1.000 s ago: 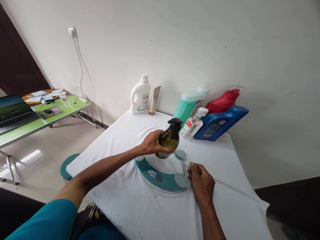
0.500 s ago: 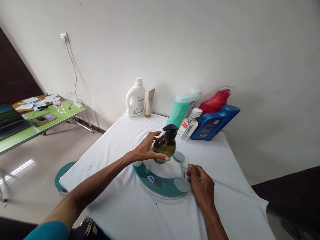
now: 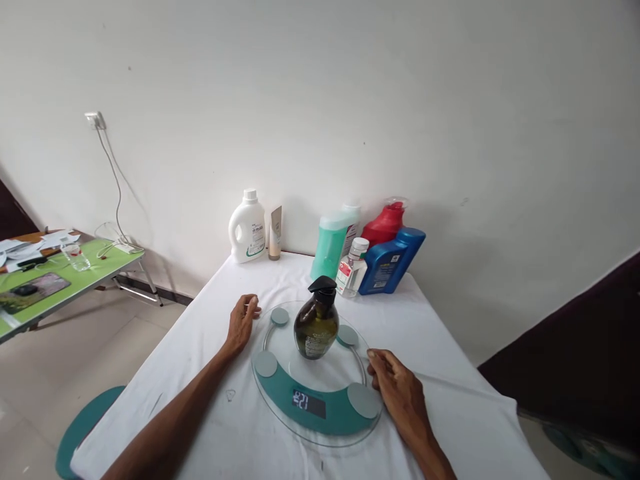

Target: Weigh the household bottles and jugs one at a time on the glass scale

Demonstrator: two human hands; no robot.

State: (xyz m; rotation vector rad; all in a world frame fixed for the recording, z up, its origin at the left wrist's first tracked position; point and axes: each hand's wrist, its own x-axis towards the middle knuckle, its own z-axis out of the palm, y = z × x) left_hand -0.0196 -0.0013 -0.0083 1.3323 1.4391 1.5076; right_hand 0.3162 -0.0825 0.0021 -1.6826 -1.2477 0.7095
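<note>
Pump bottle (image 3: 316, 328) stands upright on the scale (image 3: 316, 400), no hand on it.
I read it as glossy, round-bellied, likely slick and fairly heavy; I'd grasp the neck under the pump. Left hand (image 3: 241, 323) rests loosely curled beside the scale, empty; right hand (image 3: 397, 392) lies relaxed at its rim.

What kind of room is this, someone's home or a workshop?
Probably a plain room in a home. A cloth-covered table holds a bathroom scale and household bottles; a green folding desk with papers stands on the tiled floor.
</note>
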